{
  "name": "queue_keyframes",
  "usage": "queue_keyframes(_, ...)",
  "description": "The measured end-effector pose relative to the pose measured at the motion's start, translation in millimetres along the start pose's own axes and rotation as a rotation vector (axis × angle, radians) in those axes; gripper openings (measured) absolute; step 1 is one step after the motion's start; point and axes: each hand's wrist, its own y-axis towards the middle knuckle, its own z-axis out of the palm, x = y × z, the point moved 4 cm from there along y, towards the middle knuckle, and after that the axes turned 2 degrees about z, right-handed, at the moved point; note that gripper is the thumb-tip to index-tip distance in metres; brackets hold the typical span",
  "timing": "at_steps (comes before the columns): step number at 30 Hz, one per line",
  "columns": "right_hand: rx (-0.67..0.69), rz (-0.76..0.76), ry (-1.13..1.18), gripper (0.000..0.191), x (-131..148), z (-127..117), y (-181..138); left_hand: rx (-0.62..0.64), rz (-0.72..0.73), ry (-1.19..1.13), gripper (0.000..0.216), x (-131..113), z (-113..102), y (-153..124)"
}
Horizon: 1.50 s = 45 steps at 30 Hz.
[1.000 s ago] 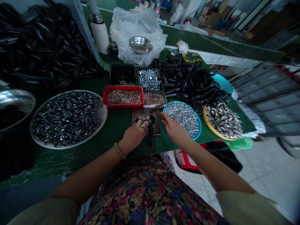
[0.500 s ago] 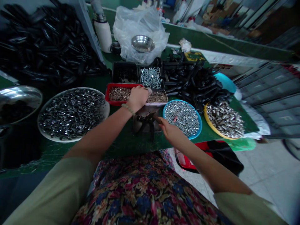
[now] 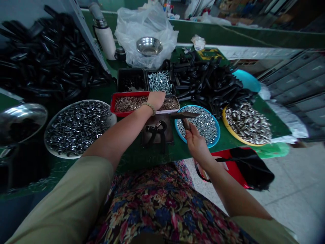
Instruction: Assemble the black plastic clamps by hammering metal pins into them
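My right hand [image 3: 196,142] grips the handle of a hammer [image 3: 185,115], its dark head raised over the left side of a blue tray of small nuts [image 3: 203,123]. My left hand [image 3: 156,100], with a beaded bracelet at the wrist, reaches over a white box of tiny metal parts [image 3: 172,102]; its fingers are hidden behind the back of the hand. Below it, a black clamp-like assembly [image 3: 163,138] with a shiny pin lies on a metal plate [image 3: 169,135]. A red box of thin rivet-like pins [image 3: 129,103] stands left of my left hand.
Behind are a box of bolts [image 3: 160,82] and a pile of black handle parts [image 3: 203,78]. A tray of shiny rings [image 3: 78,128] is at left, a yellow tray of metal sleeves [image 3: 248,123] at right. A steel bowl [image 3: 149,46], plastic bag and flask [image 3: 106,42] stand farther back.
My right hand has lifted the hammer up and to the right, away from the black assembly. My left hand has shifted slightly right over the boxes. The view has tilted a little.
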Motion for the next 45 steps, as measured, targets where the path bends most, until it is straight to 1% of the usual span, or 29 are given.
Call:
queue_keyframes(2,0.010,0.002,-0.001,0.041,-1.5,3.6,1.2,-0.030,-0.001,-0.109,0.026,2.3,0.2,5.1)
queue_keyframes(6,0.008,0.009,-0.010,0.042,-6.8,6.3,-0.8,-0.169,0.003,-0.456,0.017,8.0,-5.9,13.2)
queue_keyframes(8,0.013,0.020,0.000,0.042,-10.8,6.8,-3.2,-0.204,0.028,-0.547,0.012,8.4,-11.3,8.2)
queue_keyframes(9,0.014,0.026,0.006,0.042,-13.0,6.8,-4.5,-0.215,0.037,-0.569,0.010,8.1,-13.7,1.5)
queue_keyframes(11,0.015,0.040,0.014,0.043,-17.2,6.9,-6.9,-0.240,0.037,-0.658,0.010,7.1,-16.2,-21.5)
queue_keyframes(13,0.017,0.048,0.018,0.043,-20.7,7.3,-8.6,-0.244,0.014,-0.808,0.014,4.9,-13.4,-54.8)
queue_keyframes(15,0.017,0.046,0.023,0.042,-23.0,8.4,-9.4,-0.209,-0.026,-0.931,0.016,0.7,-5.9,-92.0)
queue_keyframes(16,0.019,0.044,0.026,0.042,-23.7,9.4,-9.4,-0.184,-0.046,-0.949,0.016,-2.2,-1.6,-109.7)
queue_keyframes(18,0.027,0.044,0.030,0.041,-24.5,11.9,-8.9,-0.153,-0.067,-0.922,0.016,-8.9,5.1,-138.6)
queue_keyframes(19,0.032,0.043,0.035,0.040,-24.3,13.3,-8.4,-0.151,-0.069,-0.889,0.016,-12.3,7.1,-149.0)
queue_keyframes(21,0.039,0.032,0.051,0.040,-22.7,15.9,-7.6,-0.158,-0.059,-0.799,0.017,-18.1,9.5,-161.1)
queue_keyframes(25,0.039,0.015,0.073,0.041,-17.6,17.4,-8.1,-0.188,0.007,-0.565,0.017,-24.4,13.9,-163.5)
queue_keyframes(29,0.046,0.030,0.079,0.041,-17.0,14.8,-10.9,-0.219,0.062,-0.325,0.026,-25.2,22.6,-161.1)
queue_keyframes(33,0.034,0.044,0.072,0.040,-18.6,10.3,-12.3,-0.171,0.123,-0.121,0.024,-29.3,27.6,-161.9)
queue_keyframes(37,0.042,0.072,0.070,0.038,-19.0,8.4,-13.2,-0.113,0.178,0.034,0.018,-35.9,24.2,-164.5)
queue_keyframes(40,0.028,0.031,0.079,0.038,-16.4,8.8,-14.8,-0.073,0.218,0.054,0.020,-38.9,21.5,-168.3)
queue_keyframes(42,0.036,-0.011,0.086,0.039,-12.2,10.2,-15.9,-0.056,0.230,-0.005,0.021,-38.5,20.4,-173.0)
queue_keyframes(44,0.102,-0.045,0.077,0.040,-5.0,13.4,-16.7,-0.051,0.198,-0.126,0.024,-35.4,19.8,-181.0)
queue_keyframes(45,0.147,-0.062,0.066,0.041,-0.1,15.2,-16.9,-0.060,0.161,-0.191,0.029,-33.0,19.4,-186.8)
